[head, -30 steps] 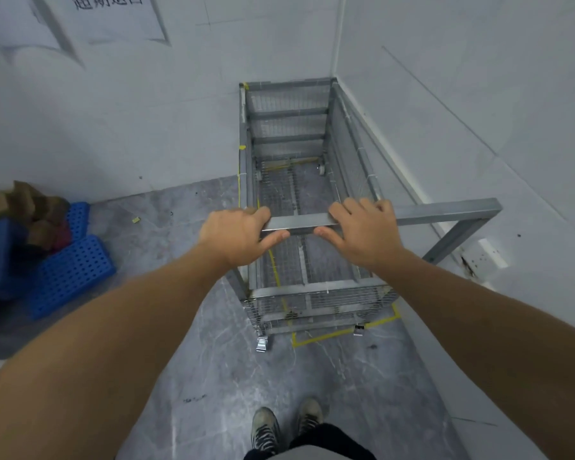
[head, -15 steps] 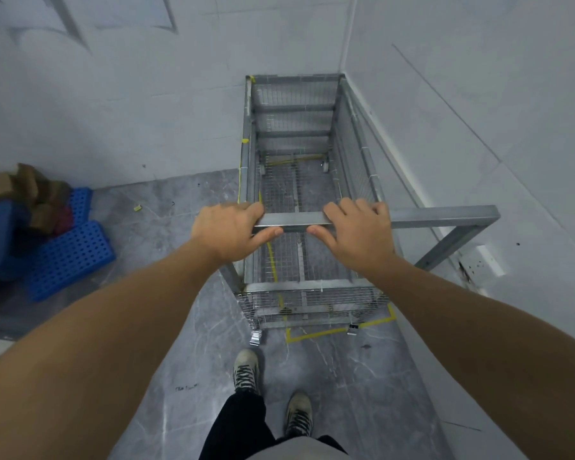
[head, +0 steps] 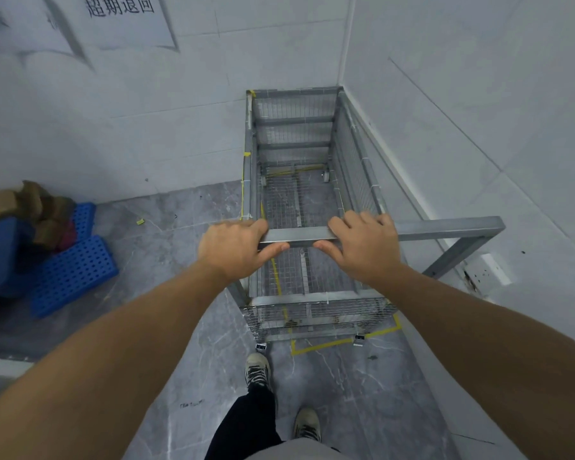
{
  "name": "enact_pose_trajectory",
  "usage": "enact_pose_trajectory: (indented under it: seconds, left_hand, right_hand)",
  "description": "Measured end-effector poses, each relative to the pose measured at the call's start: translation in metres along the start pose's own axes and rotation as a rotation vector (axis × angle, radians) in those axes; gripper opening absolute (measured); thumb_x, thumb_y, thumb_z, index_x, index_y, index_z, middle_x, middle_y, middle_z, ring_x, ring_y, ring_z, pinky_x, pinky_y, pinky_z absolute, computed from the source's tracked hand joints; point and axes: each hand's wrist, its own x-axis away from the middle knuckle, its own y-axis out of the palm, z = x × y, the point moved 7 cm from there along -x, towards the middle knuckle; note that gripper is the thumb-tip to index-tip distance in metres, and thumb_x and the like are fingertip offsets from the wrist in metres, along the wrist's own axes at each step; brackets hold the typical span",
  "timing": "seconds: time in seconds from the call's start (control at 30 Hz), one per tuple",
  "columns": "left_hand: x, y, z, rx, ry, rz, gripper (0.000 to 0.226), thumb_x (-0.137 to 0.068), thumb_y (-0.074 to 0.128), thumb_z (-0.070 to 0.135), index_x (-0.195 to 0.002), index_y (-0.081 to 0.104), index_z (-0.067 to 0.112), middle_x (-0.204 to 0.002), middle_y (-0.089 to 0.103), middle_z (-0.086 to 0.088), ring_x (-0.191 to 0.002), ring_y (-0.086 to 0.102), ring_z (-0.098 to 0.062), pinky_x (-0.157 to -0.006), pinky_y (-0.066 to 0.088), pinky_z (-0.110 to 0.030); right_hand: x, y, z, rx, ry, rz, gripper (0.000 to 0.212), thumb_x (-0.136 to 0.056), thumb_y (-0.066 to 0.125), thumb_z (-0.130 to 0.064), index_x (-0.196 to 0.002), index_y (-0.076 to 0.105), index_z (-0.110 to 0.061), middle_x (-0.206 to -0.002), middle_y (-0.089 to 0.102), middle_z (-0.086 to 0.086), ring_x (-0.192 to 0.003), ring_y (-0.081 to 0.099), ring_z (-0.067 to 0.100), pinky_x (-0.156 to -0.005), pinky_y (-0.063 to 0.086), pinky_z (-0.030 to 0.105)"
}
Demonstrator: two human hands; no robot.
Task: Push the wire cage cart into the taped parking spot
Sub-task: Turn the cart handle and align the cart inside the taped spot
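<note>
A grey wire cage cart point(head: 356, 180) stands in the corner of two white walls, its far end against the back wall. My left hand point(head: 234, 249) and my right hand point(head: 362, 247) both grip its metal handle bar point(head: 299, 235), which juts out to the right past the cart. Yellow floor tape point(head: 326, 343) marks a rectangle; its near edge and right corner show just in front of the cart's near casters, and another strip shows through the mesh floor.
Blue perforated plastic crates point(head: 70, 273) with cardboard boxes point(head: 20, 204) sit on the floor at left. A wall socket point(head: 492, 270) is low on the right wall. My feet point(head: 258, 370) stand on grey marble floor behind the cart.
The cart has rolled a little farther toward the back wall into the corner. I stepped forward; my left foot now lands close behind the cart.
</note>
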Motion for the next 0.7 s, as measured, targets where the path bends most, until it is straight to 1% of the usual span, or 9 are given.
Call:
enact_pose_trajectory:
  seconds: [0.07, 0.23, 0.33, 0.5, 0.6, 0.7]
  left_hand:
    - [0.0000, -0.0002, -0.0002, 0.004, -0.002, -0.009, 0.063, -0.081, 0.014, 0.079, -0.080, 0.044, 0.024, -0.065, 0.053, 0.005, -0.052, 0.049, -0.017, -0.049, 0.038, -0.029]
    - [-0.0008, -0.0003, 0.0003, 0.013, -0.003, -0.020, 0.054, -0.086, 0.026, 0.076, -0.080, 0.043, 0.024, -0.065, 0.055, 0.005, -0.052, 0.051, -0.017, -0.048, 0.040, -0.028]
    - [-0.0011, 0.0009, 0.0006, 0.016, 0.005, -0.025, 0.053, -0.087, 0.026, 0.075, -0.080, 0.043, 0.025, -0.065, 0.055, 0.005, -0.052, 0.051, -0.017, -0.047, 0.039, -0.028]
    - [-0.0028, 0.0018, -0.0005, 0.042, 0.041, -0.033, 0.054, -0.088, 0.025, 0.074, -0.082, 0.046, 0.025, -0.066, 0.056, 0.005, -0.055, 0.052, -0.018, -0.051, 0.049, -0.032]
    - [-0.0020, 0.0018, -0.0014, 0.070, 0.092, -0.044, 0.048, -0.090, 0.028, 0.069, -0.090, 0.049, 0.026, -0.074, 0.059, 0.005, -0.061, 0.056, -0.019, -0.055, 0.051, -0.035]
    - [-0.0013, 0.0041, -0.0015, 0.115, 0.163, -0.101, 0.038, -0.094, 0.034, 0.060, -0.103, 0.047, 0.025, -0.086, 0.059, 0.004, -0.073, 0.059, -0.023, -0.059, 0.049, -0.036]
  right_hand:
    - [0.0003, -0.0001, -0.0003, 0.010, -0.004, 0.004, 0.054, -0.095, 0.037, -0.070, -0.092, 0.056, -0.020, -0.080, 0.059, 0.003, -0.073, 0.056, 0.028, -0.071, 0.037, 0.040]
    - [-0.0005, -0.0013, 0.0004, 0.015, 0.006, -0.007, 0.056, -0.095, 0.033, -0.071, -0.091, 0.057, -0.020, -0.081, 0.061, 0.003, -0.074, 0.058, 0.027, -0.071, 0.034, 0.039]
    - [0.0007, -0.0004, 0.0001, -0.008, 0.017, -0.024, 0.057, -0.095, 0.033, -0.071, -0.092, 0.058, -0.020, -0.083, 0.062, 0.003, -0.076, 0.058, 0.027, -0.072, 0.035, 0.040]
    - [0.0032, -0.0042, -0.0004, -0.038, 0.075, -0.052, 0.058, -0.095, 0.030, -0.071, -0.093, 0.060, -0.021, -0.084, 0.060, 0.001, -0.078, 0.056, 0.025, -0.075, 0.034, 0.040]
    - [0.0024, -0.0050, 0.0000, -0.052, 0.100, -0.074, 0.061, -0.095, 0.025, -0.072, -0.094, 0.059, -0.021, -0.084, 0.060, 0.000, -0.079, 0.056, 0.025, -0.075, 0.033, 0.040]
    - [0.0030, -0.0023, 0.0000, -0.054, 0.136, -0.118, 0.063, -0.094, 0.025, -0.072, -0.098, 0.062, -0.021, -0.088, 0.061, 0.001, -0.083, 0.057, 0.027, -0.078, 0.034, 0.040]
